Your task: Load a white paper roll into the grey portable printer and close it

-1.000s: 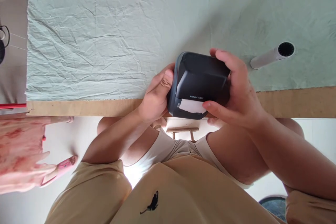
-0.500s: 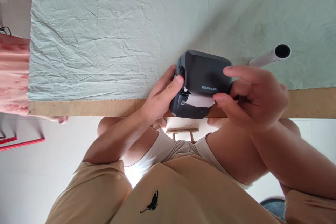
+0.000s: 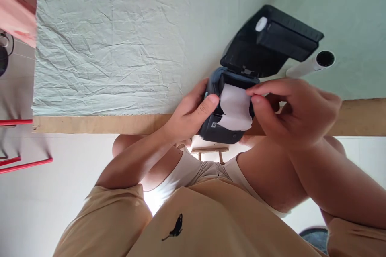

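Note:
A dark label printer (image 3: pixel 208 131) is held at the table's front edge, its lid (image 3: pixel 286 36) swung up and back. Inside the lid shows a white round part. White paper (image 3: pixel 235 102) lies in the printer's bay, and its torn end hangs over the front. Around the printer's left side my left hand (image 3: pixel 193 108) is closed, thumb on the rim. My right hand (image 3: pixel 295 108) pinches at the paper's right edge with thumb and forefinger; its other fingers are curled and partly hidden.
A white tube (image 3: pixel 304 68) with a dark open end is on the pale green cloth (image 3: pixel 120 40), right of the printer. The table's wooden edge (image 3: pixel 105 124) runs in front of my legs. Red bars (image 3: pixel 27 164) stand at the lower left, by a pink cloth (image 3: pixel 18 12) higher up.
The printer's lid has gone from shut to open, baring the paper inside. My right hand has moved from the lid to the paper's edge. My left hand keeps its grip.

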`<move>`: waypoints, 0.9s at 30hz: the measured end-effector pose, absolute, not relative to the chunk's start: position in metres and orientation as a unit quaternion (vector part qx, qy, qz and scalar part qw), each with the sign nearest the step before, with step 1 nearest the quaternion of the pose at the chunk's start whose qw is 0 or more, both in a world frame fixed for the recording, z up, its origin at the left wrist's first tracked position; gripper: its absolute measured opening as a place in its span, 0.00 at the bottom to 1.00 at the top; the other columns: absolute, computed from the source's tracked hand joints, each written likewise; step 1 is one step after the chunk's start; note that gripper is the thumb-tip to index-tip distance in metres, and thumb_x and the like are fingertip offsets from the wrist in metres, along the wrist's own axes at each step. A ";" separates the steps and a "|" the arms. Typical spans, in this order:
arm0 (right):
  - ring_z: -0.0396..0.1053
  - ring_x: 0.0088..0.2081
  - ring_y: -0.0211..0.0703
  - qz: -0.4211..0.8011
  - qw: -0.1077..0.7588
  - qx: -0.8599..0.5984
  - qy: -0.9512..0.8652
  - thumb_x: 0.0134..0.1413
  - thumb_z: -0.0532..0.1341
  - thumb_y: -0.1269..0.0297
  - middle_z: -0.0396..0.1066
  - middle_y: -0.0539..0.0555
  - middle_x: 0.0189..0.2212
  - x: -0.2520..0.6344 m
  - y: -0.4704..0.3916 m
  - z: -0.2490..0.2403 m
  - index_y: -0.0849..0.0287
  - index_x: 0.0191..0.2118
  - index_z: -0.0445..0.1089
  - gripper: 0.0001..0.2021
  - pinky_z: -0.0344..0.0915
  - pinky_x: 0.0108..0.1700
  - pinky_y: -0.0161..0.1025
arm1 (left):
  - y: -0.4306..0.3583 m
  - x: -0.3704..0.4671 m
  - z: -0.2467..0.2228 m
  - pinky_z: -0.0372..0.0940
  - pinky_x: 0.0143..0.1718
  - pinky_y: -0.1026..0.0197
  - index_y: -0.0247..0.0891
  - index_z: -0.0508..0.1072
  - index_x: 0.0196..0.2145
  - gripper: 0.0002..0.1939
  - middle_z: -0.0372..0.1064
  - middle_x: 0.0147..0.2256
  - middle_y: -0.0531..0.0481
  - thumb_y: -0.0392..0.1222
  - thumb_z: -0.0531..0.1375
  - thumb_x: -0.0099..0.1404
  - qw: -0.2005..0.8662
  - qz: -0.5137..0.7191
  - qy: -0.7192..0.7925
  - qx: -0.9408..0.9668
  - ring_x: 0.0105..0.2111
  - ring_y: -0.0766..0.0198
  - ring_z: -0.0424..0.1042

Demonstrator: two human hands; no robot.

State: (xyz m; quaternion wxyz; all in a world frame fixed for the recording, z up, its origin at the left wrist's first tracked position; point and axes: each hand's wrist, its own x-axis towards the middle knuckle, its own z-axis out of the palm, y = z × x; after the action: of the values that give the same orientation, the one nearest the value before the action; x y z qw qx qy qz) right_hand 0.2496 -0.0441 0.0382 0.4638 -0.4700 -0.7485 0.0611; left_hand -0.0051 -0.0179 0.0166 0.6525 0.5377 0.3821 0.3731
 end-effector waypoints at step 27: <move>0.81 0.35 0.52 0.344 0.535 -0.533 -0.558 0.75 0.71 0.43 0.87 0.59 0.48 0.286 -0.024 0.002 0.47 0.52 0.84 0.15 0.71 0.27 0.49 | -0.020 0.004 0.008 0.88 0.65 0.37 0.54 0.76 0.76 0.43 0.90 0.63 0.43 0.83 0.71 0.79 0.661 0.423 0.402 0.472 0.72 0.35 0.88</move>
State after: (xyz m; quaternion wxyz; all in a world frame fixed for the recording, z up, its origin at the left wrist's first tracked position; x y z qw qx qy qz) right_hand 0.2861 -0.0243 0.0024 0.5352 -0.5333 -0.5578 0.3435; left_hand 0.0044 -0.0202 0.0079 0.6608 0.4720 0.4021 0.4229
